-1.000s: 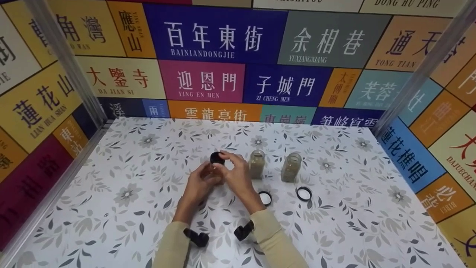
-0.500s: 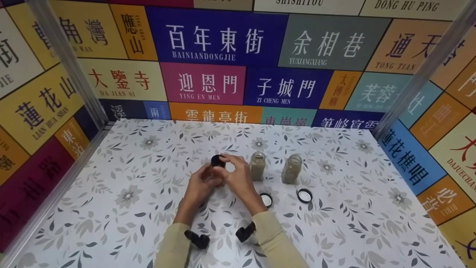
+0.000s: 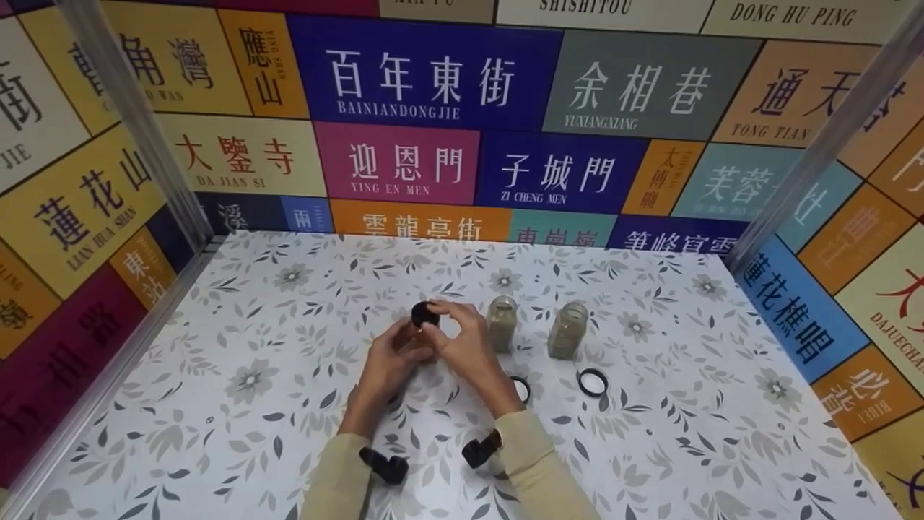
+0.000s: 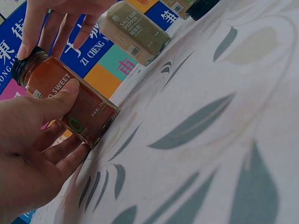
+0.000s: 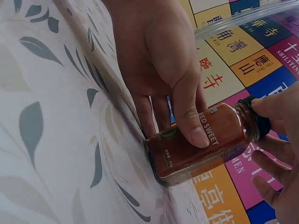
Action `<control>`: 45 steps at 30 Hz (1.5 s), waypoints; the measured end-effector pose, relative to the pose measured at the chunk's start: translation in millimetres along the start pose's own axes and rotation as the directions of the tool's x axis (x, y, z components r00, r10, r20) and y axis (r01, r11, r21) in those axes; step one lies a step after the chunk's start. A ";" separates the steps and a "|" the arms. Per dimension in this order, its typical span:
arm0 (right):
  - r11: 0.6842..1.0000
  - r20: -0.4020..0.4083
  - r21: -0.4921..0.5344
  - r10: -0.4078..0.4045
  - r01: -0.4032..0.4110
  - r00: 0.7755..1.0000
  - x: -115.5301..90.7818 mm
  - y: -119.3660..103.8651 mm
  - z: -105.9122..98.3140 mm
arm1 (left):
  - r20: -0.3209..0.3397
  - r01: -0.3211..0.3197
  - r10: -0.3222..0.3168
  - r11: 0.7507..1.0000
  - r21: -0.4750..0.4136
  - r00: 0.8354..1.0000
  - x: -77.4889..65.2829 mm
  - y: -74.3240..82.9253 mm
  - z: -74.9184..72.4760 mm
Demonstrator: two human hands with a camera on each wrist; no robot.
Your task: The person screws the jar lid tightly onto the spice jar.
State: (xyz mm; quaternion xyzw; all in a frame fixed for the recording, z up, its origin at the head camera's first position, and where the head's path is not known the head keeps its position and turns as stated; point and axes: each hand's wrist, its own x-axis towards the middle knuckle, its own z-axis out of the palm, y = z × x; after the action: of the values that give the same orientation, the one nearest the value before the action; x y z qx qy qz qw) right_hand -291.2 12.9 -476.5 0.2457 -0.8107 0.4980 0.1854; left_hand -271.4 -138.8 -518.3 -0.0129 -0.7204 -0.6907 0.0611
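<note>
A square glass spice jar (image 4: 70, 95) of red-orange powder, its label partly reading "SWEET", stands tilted with its base at the tabletop. My left hand (image 3: 393, 360) grips the jar's body, the thumb across the label. At the jar's neck is a black lid (image 3: 424, 313), which my right hand (image 3: 465, 341) pinches between thumb and fingers. In the right wrist view the lid (image 5: 260, 119) sits on the jar's mouth; whether it is loose cannot be told. The jar's body is mostly hidden by the hands in the head view.
Two lidless jars of greyish-tan powder, a nearer one (image 3: 502, 326) and another (image 3: 567, 332), stand right of my hands. Before them lie two black lids with white insides, one (image 3: 521, 391) partly behind my right wrist, the other (image 3: 593, 383) farther right. Sign-printed panels (image 3: 419, 72) enclose the table.
The whole scene has slid slightly lower in the head view. Both hands keep the same hold on the jar and its lid.
</note>
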 end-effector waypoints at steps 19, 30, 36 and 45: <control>0.999 -0.080 -0.035 -0.036 0.033 0.996 4.5 -4.2 0.3 | -0.030 0.010 -0.008 0.999 0.038 1.000 2.1 7.0 0.9; 0.999 -0.122 -0.022 0.026 -0.029 0.992 -2.3 -4.9 8.1 | -0.036 0.023 -0.021 0.999 0.034 0.999 -1.1 2.3 2.1; 0.997 -0.133 0.010 0.071 -0.070 0.989 -3.1 -5.5 12.8 | -0.035 0.006 -0.005 1.000 0.025 0.999 -1.0 0.2 2.3; 0.987 -0.099 0.102 0.136 -0.126 0.986 -1.2 -7.1 9.3 | -0.039 0.030 -0.027 0.995 0.093 0.999 -2.7 4.0 1.4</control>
State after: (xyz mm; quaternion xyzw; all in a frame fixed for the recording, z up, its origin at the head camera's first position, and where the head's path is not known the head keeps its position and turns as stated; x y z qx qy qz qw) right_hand -286.6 2.0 -476.1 0.1738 -0.7895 0.5596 0.1828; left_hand -268.4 -137.0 -514.7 0.0132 -0.7508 -0.6571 0.0652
